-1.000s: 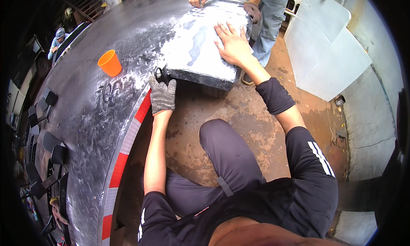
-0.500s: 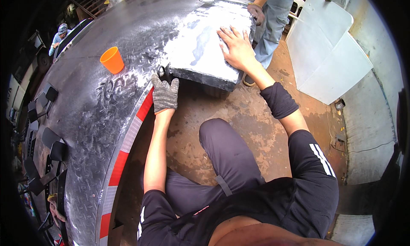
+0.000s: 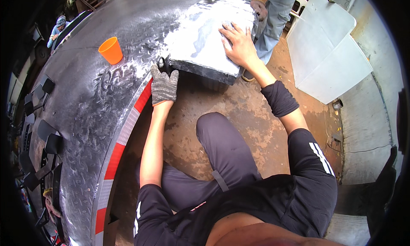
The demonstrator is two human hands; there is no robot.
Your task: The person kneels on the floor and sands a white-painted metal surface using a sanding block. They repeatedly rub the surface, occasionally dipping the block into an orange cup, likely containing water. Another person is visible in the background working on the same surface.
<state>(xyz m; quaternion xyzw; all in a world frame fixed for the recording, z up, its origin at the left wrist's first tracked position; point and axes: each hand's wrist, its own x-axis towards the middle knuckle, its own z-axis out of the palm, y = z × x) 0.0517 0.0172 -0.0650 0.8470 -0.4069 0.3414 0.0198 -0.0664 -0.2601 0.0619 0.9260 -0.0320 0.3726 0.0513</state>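
Deck (image 3: 79, 135): dark, patterned metal, filling the left half; pale smears around the cup (image 3: 111, 52) and toward the slab (image 3: 200, 34); red-and-silver striped band (image 3: 115, 160) along its near edge.
Panels (image 3: 320, 49): pale grey sheets, overlapping, standing by the wall (image 3: 367, 131) at right.
Co-worker (image 3: 275, 20): standing beyond the slab, grey-blue trousers; gloved hand (image 3: 259, 9) at its far right edge.
Slab: upper middle, its left side meeting the deck; top coated white with greyish patches, near side black; exact join hidden under white smears.
Right hand (image 3: 239, 45): bare, palm down on the white top, fingers spread; anything under the palm, cannot tell.
Left hand (image 3: 164, 86): in grey knit glove (image 3: 162, 94), thumb apart from fingers, at deck edge beside the slab's corner; whether gripping, cannot tell.
Cup: orange, mouth up, on deck, left of slab and apart from both hands; inner wall orange near rim, bottom out of sight, contents cannot tell.
Tin (image 3: 338, 104): small, by the wall at right; dark mouth, contents not readable.
Ring (image 3: 161, 62): black, just beyond the glove's fingertips.
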